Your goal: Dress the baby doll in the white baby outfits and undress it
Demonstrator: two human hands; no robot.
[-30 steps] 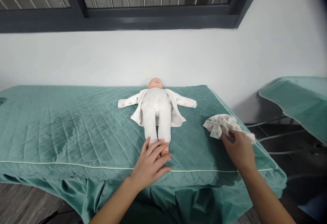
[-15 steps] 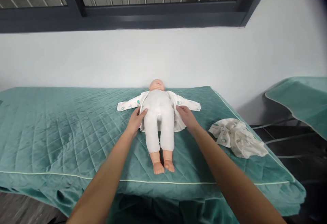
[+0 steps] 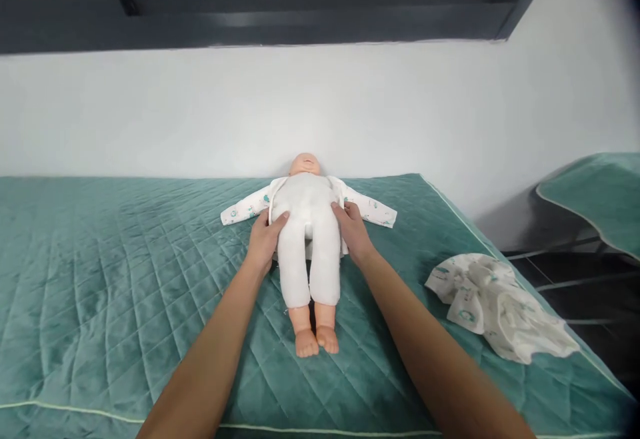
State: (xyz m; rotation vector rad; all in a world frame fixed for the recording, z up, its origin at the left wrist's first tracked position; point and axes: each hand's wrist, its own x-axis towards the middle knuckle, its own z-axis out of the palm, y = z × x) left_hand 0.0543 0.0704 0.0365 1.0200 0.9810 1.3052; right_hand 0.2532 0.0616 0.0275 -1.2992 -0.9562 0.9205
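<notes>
No readable text, labels, brands, numbers or signs on anything in view.

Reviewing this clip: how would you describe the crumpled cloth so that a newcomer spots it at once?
Start with the big green quilted cover and follow it to its right-hand edge. There lies a white cloth with a small green print. Unlike the similarly printed jacket, which lies open about the doll, it is bunched up and lies apart.
</notes>
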